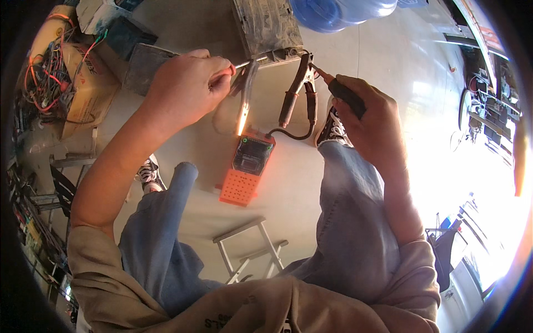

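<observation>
My left hand [191,83] is closed around the red end of a slim tool with a metal shaft [244,64]. The shaft points right, toward the near edge of a dusty grey block that looks like a battery [269,28]. My right hand [369,111] grips a black-handled tool [347,97] with an orange-brown front end, its tip beside the jaw of a dark spring clamp [305,75]. The clamp's two handles hang toward me, and a black cable [291,135] runs near it to an orange box-shaped device [241,186] with a dark display panel. A bright sunlit strip [245,105] rises from the device.
Blue plastic bottles [333,12] stand at the far side. At the far left is a cardboard box [91,83] with tangled wires [47,83], near a dark case [145,67]. A metal stool frame [244,227] shows between my legs. Strong sunlight falls from the right.
</observation>
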Action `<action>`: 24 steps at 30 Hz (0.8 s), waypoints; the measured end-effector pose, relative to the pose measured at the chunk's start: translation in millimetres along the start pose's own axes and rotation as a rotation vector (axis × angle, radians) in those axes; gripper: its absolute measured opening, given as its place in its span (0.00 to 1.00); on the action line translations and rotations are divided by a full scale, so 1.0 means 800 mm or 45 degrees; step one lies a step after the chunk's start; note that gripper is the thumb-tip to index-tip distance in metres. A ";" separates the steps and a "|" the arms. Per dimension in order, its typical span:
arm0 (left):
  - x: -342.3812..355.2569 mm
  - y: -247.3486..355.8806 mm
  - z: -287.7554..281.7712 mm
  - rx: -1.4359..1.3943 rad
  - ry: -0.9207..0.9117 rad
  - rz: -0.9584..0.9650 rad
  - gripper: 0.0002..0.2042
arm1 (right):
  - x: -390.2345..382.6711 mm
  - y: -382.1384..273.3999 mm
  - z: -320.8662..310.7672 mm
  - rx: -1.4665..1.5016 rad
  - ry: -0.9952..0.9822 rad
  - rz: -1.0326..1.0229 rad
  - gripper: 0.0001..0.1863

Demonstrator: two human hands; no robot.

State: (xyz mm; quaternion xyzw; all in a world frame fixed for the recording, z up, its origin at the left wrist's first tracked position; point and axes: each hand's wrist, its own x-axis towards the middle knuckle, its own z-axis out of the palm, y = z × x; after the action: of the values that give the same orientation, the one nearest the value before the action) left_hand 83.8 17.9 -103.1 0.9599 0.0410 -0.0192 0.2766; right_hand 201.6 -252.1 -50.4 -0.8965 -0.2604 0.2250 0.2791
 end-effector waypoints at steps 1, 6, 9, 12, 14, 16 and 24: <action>0.000 0.000 0.000 -0.002 -0.008 -0.017 0.07 | 0.000 0.002 0.001 0.006 0.007 -0.016 0.15; 0.002 0.002 -0.001 0.076 -0.043 -0.052 0.07 | 0.000 0.007 0.002 0.034 0.011 -0.036 0.15; 0.005 -0.001 -0.002 0.109 -0.044 0.018 0.07 | 0.001 0.006 0.001 0.002 0.006 -0.056 0.15; 0.008 -0.003 0.000 0.098 -0.034 0.061 0.06 | 0.003 0.006 0.001 0.000 0.010 -0.076 0.15; 0.014 0.004 -0.003 0.105 -0.033 0.077 0.06 | 0.004 0.005 0.003 -0.028 0.014 -0.069 0.15; 0.020 0.015 -0.011 0.139 -0.059 0.039 0.06 | 0.006 0.000 0.001 -0.048 0.001 -0.072 0.15; 0.030 0.012 -0.008 0.187 -0.063 0.031 0.05 | 0.012 -0.006 0.001 -0.189 -0.033 -0.054 0.16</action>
State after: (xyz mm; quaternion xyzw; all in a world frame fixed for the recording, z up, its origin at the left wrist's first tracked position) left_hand 108.5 14.9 -94.0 0.9772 0.0212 -0.0427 0.2068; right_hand 206.9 -243.0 -50.5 -0.9059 -0.2990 0.2108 0.2132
